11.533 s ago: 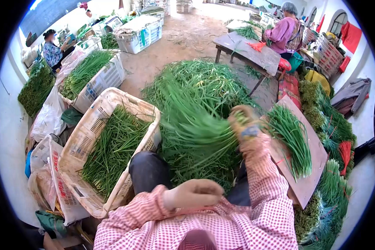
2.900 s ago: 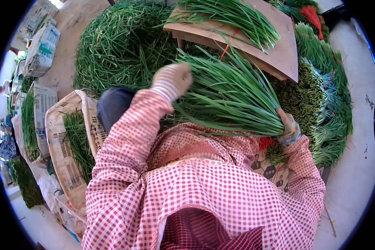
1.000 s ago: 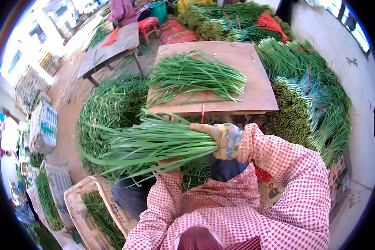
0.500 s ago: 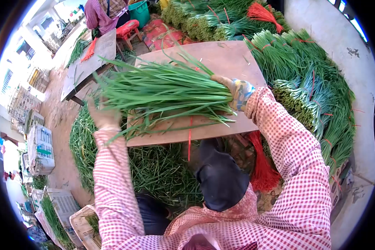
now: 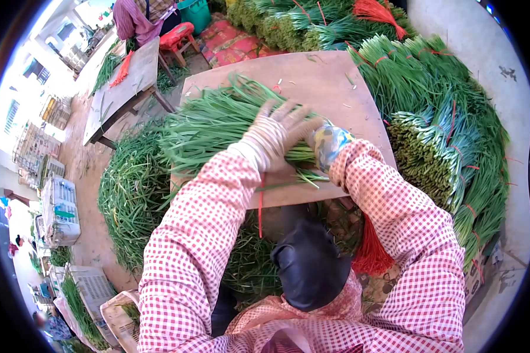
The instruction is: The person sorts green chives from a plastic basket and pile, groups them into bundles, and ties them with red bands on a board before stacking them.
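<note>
A loose bunch of garlic chives (image 5: 209,126) lies across the wooden table, leaf tips to the left and stalk ends to the right. On top of the bunch, near its stalk end, my gloved left hand (image 5: 272,132) rests with fingers spread. My right hand (image 5: 321,138), in a glove with a patterned blue and yellow cuff, grips the stalk end; its fingers are partly hidden behind the left hand. Under the bunch runs a red tie (image 5: 261,206), its end hanging over the table's front edge.
Tied bundles of chives (image 5: 424,165) are heaped on the right, more at the back. Red ties (image 5: 372,250) hang below the table (image 5: 318,70). Loose leaves (image 5: 132,194) pile on the floor at left. Another person (image 5: 138,20) sits by a second table (image 5: 123,85); crates (image 5: 59,209) stand far left.
My left hand has moved right, from the leaf tips onto the bunch beside my right hand. The leaves lie lower and flatter on the table. My right hand stays at the stalk end.
</note>
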Motion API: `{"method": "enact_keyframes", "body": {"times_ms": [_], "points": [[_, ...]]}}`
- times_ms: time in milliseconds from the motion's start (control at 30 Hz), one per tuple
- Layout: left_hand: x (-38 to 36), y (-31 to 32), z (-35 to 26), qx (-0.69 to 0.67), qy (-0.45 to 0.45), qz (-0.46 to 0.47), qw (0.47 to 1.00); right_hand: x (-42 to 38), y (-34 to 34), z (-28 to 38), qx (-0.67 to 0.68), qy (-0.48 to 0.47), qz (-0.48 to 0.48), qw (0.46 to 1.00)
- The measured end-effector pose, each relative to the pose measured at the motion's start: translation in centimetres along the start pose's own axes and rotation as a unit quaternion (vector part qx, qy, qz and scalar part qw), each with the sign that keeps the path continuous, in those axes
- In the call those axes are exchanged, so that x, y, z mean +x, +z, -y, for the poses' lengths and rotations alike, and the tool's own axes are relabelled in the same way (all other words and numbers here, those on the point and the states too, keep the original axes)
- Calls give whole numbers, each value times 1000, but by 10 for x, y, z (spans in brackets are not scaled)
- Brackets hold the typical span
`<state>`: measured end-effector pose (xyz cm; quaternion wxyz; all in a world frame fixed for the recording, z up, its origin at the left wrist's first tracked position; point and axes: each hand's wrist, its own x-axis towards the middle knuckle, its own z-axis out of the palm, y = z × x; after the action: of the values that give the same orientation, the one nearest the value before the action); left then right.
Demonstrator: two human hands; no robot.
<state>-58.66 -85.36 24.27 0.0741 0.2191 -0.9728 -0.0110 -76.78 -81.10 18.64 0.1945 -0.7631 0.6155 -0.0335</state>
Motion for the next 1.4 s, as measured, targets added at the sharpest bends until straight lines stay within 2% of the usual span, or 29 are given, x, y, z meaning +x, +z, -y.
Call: {"method": "enact_keyframes", "body": {"times_ms": [33,67,133,267,367,433,467,500,567,633,667,700,767,800,867,900,967,1000,1067,1100,1133,1167,1200,1233,1300,1333,1400], "points": [[6,-4,5,-4,-43,47,998,-22,-34,28,-87,3,17,996],[1,-14,7,-46,-89,55,993,-26,-29,25,-82,2,18,996],[-7,-4,18,-44,-101,75,991,-31,-20,17,-58,-64,-55,995],[-12,8,16,-40,-166,74,982,-29,-4,5,-60,-96,-113,987],[-14,12,6,-20,-203,72,976,-26,8,-1,-30,-93,-147,984],[-10,13,4,12,-240,108,965,-21,10,-1,-20,-89,-150,985],[-7,8,1,4,-254,118,960,-14,6,2,35,-29,-109,993],[-5,4,-4,7,-254,114,961,-18,2,1,64,-6,-85,994],[-1,-3,-9,0,-291,164,943,-29,-14,2,119,44,-40,991],[-8,5,-8,5,-281,146,949,-52,-17,-13,76,-146,-124,979],[-10,7,-9,9,-284,135,949,-60,-12,-22,126,-176,-186,959],[-12,10,-9,13,-287,123,950,-66,-10,-40,118,-175,-185,960],[-12,15,-7,13,-285,119,951,-75,-8,-77,94,-114,-253,956],[-13,14,-8,10,-284,125,951,-73,-11,-85,90,-113,-249,958],[-11,11,-7,15,-280,135,950,-50,-27,-98,183,-3,-269,946],[-11,11,-7,14,-279,133,951,-25,-27,-106,180,-2,-270,946],[-12,10,-7,-1,-282,135,950,29,-18,-122,292,75,-141,943],[-12,9,-7,-6,-285,136,949,30,-48,-85,274,110,-54,954],[-12,9,-6,-14,-288,131,949,50,-68,-46,308,128,91,938],[-13,9,-7,-20,-291,133,947,67,-58,-48,364,111,147,913],[-13,5,-7,-39,-289,132,947,73,-58,-40,362,115,149,913],[-14,6,-5,-43,-287,130,948,78,-60,-28,235,-14,204,950],[-14,8,-4,-41,-282,122,951,80,-62,-18,100,-142,254,951],[-14,9,-3,-39,-278,115,953,71,-69,-3,97,-139,257,952],[-14,8,-1,-46,-274,123,953,39,-79,30,80,26,235,968],[-14,9,0,-45,-274,114,954,37,-73,37,78,29,236,968],[-14,9,-2,-44,-276,104,954,33,-66,47,-46,74,192,978]]}}
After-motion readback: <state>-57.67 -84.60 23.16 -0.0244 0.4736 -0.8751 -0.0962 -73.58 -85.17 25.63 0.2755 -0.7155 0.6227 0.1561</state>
